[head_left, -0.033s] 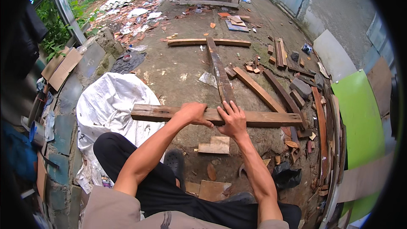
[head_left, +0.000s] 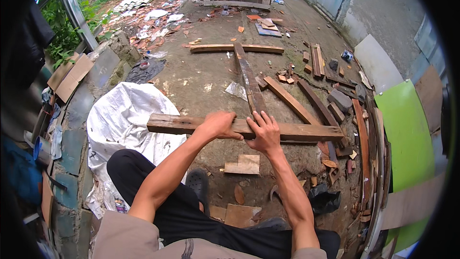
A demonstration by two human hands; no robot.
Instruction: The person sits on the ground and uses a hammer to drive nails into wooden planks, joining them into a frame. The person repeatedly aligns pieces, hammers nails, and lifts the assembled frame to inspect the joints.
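A thick dark-brown wooden beam [head_left: 302, 130] lies crosswise before me, its left end over a white sack [head_left: 122, 110]. My left hand [head_left: 221, 124] is closed over the beam near its middle, thumb on the near side. Just right of it, my right hand [head_left: 264, 132] grips the same beam, with its fingers spread over the top and reaching the far edge. A long worn plank [head_left: 248, 79] runs away from the beam near my right fingers. Its far end rests on a thinner crosswise batten [head_left: 211, 48].
Loose timber [head_left: 292, 100] and a grey block [head_left: 339, 99] lie at the right. A green panel [head_left: 407, 124] leans by the wall. Small board pieces [head_left: 243, 165] lie near my feet. A wooden stand [head_left: 237, 2] is at the far end. Rubble borders the left.
The beam has shifted slightly away from me, with both hands still on it. Nothing else has visibly moved.
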